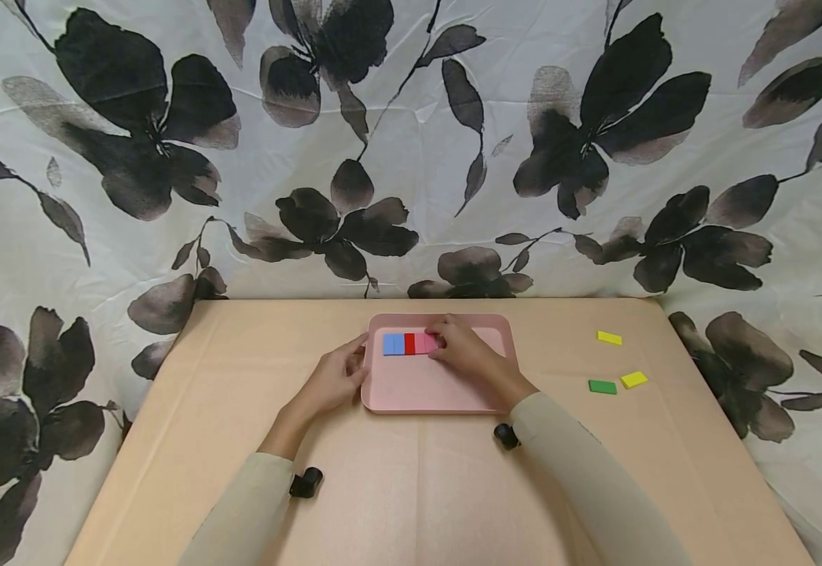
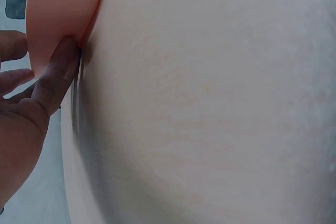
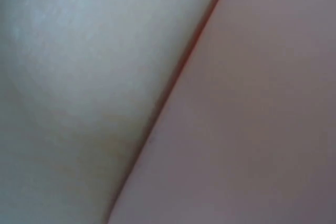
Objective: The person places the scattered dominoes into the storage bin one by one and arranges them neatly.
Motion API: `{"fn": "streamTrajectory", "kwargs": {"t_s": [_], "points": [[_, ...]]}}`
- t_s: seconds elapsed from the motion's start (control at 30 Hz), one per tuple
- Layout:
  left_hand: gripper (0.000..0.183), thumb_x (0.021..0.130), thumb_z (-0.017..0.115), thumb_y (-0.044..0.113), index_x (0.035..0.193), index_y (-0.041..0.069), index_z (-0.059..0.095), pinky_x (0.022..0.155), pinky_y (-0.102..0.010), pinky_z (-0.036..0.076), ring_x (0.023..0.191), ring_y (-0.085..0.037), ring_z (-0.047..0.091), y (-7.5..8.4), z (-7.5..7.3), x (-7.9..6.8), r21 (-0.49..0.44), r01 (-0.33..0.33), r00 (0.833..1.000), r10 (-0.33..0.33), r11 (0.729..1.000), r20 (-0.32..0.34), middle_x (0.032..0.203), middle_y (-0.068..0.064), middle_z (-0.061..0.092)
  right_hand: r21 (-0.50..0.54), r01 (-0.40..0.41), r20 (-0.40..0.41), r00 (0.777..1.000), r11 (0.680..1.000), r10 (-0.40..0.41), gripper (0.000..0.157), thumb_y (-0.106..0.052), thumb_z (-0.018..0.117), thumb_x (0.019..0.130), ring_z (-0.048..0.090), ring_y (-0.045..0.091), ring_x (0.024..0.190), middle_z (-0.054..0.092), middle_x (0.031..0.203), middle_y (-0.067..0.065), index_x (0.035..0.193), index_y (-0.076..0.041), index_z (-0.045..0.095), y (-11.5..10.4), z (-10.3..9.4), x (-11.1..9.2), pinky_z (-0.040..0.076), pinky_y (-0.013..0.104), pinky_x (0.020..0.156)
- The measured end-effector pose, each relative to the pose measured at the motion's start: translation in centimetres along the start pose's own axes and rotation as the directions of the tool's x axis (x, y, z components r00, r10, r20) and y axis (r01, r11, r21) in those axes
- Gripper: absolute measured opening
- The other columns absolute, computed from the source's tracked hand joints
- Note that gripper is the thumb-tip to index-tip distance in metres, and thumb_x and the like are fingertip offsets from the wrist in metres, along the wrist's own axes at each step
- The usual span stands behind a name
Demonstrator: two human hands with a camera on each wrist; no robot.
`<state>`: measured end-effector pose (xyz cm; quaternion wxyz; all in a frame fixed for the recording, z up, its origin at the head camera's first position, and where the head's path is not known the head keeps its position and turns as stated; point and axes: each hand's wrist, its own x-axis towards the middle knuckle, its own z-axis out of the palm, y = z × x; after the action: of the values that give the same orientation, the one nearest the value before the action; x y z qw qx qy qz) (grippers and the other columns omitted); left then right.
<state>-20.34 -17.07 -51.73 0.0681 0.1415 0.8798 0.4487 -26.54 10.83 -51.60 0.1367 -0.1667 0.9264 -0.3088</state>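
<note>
A pink tray (image 1: 432, 391) lies on the table with a row of small flat tiles near its far side. From the left, the row has two blue tiles (image 1: 393, 344), a red tile (image 1: 409, 344) and pink tiles (image 1: 420, 344). My right hand (image 1: 466, 350) reaches over the tray and pinches the pink tile at the row's right end, partly hidden by the fingers. At the tray's left edge, my left hand (image 1: 338, 373) touches the rim with thumb and fingertips. The left wrist view shows the thumb (image 2: 60, 66) against the tray's corner (image 2: 65, 3).
To the right of the tray lie two yellow tiles (image 1: 609, 338) and a green tile (image 1: 603, 387), loose on the tan table (image 1: 397, 487). A white cloth with dark flowers (image 1: 446, 126) hangs behind the table's far edge. In the right wrist view, only the tray's edge (image 3: 170, 87) and plain surfaces show.
</note>
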Motion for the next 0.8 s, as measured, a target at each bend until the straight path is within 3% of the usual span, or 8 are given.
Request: {"fn": "streamTrajectory", "kwargs": {"t_s": [0.47, 0.8], "points": [[0.067, 0.097, 0.064, 0.004, 0.159, 0.003, 0.038, 0.069, -0.025, 0.050, 0.086, -0.017, 0.061, 0.2, 0.0, -0.2, -0.015, 0.006, 1.000, -0.006, 1.000, 0.007, 0.130, -0.019, 0.065, 0.002, -0.021, -0.007, 1.000, 1.000, 0.021, 0.051, -0.018, 0.079, 0.092, 0.053, 0.022, 0.105, 0.053, 0.115, 0.007, 0.139, -0.006, 0.063, -0.2, 0.0, -0.4, 0.053, 0.027, 0.085], [0.067, 0.097, 0.064, 0.004, 0.159, 0.003, 0.037, 0.069, -0.025, 0.049, 0.087, -0.017, 0.061, 0.1, 0.0, -0.3, -0.014, 0.001, 1.000, -0.001, 1.000, 0.012, 0.131, -0.019, 0.065, 0.005, 0.010, -0.048, 0.999, 1.000, -0.010, 0.048, -0.016, 0.077, 0.092, 0.059, 0.023, 0.103, 0.060, 0.124, 0.007, 0.137, -0.007, 0.064, -0.6, -1.5, -2.5, 0.057, 0.035, 0.093]]}}
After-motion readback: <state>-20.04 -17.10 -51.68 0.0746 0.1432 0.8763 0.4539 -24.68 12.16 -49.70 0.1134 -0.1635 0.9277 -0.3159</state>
